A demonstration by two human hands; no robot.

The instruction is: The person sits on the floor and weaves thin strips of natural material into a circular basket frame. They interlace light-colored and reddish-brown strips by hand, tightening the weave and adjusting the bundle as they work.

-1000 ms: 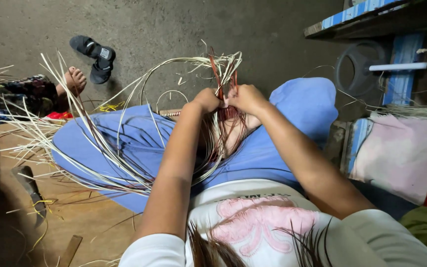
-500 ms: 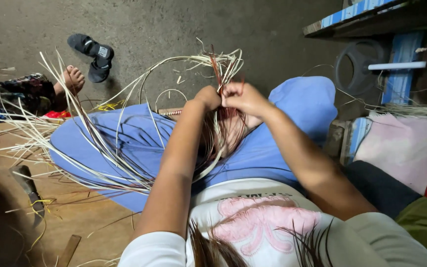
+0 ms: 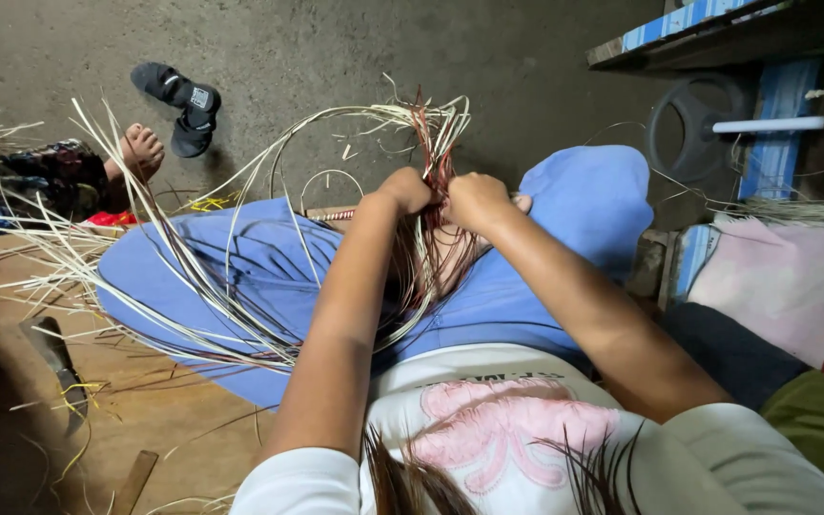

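Left hand point(image 3: 404, 189) and right hand point(image 3: 474, 198) pinch reddish strips point(image 3: 431, 143); weaving looks barely started, pale strips point(image 3: 193, 277) lie loose.

Both arms reach forward from the body, bare from the short white sleeves, and they come together in front. The left hand point(image 3: 404, 191) is closed in a fist, the knuckles turned up. The right hand point(image 3: 474, 202) is also closed, just beside the left one. The fingers of both hands curl inward, so they are mostly hidden
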